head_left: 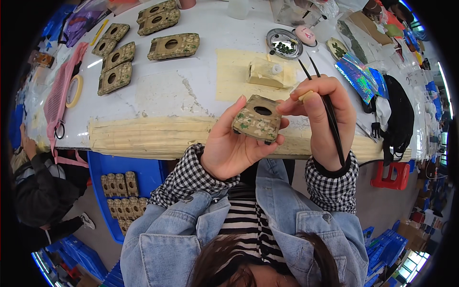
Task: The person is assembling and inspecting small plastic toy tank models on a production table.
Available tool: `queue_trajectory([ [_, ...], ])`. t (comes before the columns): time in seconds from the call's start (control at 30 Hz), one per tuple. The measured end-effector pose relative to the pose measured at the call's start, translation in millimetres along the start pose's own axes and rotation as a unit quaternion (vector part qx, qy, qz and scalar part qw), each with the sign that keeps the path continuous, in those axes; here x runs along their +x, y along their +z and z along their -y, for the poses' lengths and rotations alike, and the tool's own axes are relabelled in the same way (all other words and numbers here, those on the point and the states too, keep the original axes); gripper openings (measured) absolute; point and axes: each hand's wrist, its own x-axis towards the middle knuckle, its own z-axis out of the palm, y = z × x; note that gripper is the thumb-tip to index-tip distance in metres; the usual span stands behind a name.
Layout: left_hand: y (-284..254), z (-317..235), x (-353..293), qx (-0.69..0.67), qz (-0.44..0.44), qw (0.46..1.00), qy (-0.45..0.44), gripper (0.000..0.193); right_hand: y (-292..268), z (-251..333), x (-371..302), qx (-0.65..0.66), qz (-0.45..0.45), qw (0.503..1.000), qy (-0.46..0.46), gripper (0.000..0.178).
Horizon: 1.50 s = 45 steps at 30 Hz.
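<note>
My left hand is closed around a camouflage-painted toy tank hull in green and brown, with a round dark hole in its top. It is held tilted above the taped front edge of the table. My right hand grips black tweezers against the palm, their tips pointing up and away, apart and with nothing between them. A small pale yellow piece shows at its thumb and forefinger; what it is I cannot make out. The fingers of this hand reach the hull's right side.
Several similar hulls lie at the back left, more in a blue crate below. A tape-covered block and a round metal dish of small dark green pieces lie beyond my hands. Another person sits at the left.
</note>
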Motion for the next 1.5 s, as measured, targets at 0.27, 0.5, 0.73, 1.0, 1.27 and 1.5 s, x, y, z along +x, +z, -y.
queue_trajectory([
  [0.27,0,1,1,-0.025,0.031,0.999,-0.01,0.069,-17,-21,25,-0.225,-0.103,0.958,-0.144,0.008],
  [0.5,1,-1,-2,-0.012,0.038,0.999,-0.001,0.059,-16,-32,41,-0.429,-0.094,0.866,-0.239,0.011],
  [0.73,1,-2,-1,-0.028,0.036,0.999,-0.006,0.058,-13,-21,31,-0.35,-0.128,0.895,-0.244,0.008],
  [1.0,1,-1,-1,-0.011,0.027,1.0,0.001,0.058,4,1,-2,-0.011,0.019,0.999,-0.029,0.012],
  [1.27,1,-2,-2,0.006,0.026,1.0,0.008,0.058,11,-1,-4,0.055,0.025,0.998,0.031,0.012],
  [1.5,-2,-2,-3,0.014,0.014,1.0,0.011,0.057,10,-2,-4,0.024,0.032,0.999,0.016,0.01],
])
